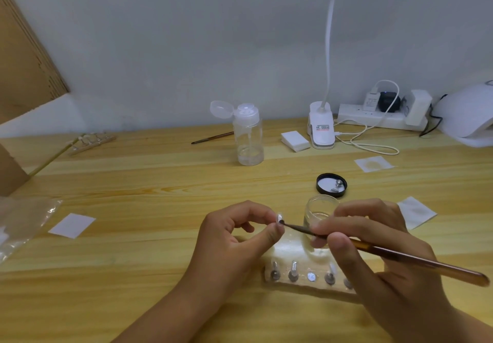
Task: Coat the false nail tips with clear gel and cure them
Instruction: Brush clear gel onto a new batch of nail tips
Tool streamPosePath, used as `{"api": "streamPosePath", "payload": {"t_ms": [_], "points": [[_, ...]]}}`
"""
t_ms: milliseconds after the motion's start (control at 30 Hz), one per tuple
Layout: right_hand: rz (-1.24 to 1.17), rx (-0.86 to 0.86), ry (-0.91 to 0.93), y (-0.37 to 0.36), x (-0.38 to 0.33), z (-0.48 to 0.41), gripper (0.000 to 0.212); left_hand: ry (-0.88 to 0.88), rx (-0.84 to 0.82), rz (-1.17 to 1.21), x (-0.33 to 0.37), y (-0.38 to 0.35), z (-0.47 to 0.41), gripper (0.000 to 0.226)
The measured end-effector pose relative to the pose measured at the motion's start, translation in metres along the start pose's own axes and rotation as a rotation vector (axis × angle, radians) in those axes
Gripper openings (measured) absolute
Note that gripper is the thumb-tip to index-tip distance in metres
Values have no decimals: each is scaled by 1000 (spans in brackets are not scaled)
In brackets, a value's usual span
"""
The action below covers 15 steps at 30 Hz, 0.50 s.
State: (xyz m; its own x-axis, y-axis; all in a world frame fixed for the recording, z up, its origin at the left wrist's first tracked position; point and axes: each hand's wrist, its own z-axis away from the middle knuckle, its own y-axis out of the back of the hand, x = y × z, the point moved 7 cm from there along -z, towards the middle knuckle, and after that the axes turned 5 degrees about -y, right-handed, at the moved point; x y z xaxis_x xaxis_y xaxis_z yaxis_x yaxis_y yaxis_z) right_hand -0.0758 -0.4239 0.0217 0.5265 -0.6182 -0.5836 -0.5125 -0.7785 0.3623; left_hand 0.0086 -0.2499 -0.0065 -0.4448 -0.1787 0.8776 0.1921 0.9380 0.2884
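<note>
Everything is carried on a pale wooden bench. Above its near edge the right hand is curled round a gel brush. The brush's long axis is laid from lower right to upper left, with the amber handle trailing right and the dark bristles pointed left. The left hand is held apart from the right. An open glass jar is seen just behind the hands. A clear nail tip is pinched upright between the left thumb and forefinger and is touched by the bristles.
</note>
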Motion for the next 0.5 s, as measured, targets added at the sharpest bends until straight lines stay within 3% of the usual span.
{"api": "streamPosePath", "payload": {"t_ms": [500], "points": [[-38, -3, -18, 1, -3, 0, 32, 6, -11, 14, 1, 0, 0, 14]]}}
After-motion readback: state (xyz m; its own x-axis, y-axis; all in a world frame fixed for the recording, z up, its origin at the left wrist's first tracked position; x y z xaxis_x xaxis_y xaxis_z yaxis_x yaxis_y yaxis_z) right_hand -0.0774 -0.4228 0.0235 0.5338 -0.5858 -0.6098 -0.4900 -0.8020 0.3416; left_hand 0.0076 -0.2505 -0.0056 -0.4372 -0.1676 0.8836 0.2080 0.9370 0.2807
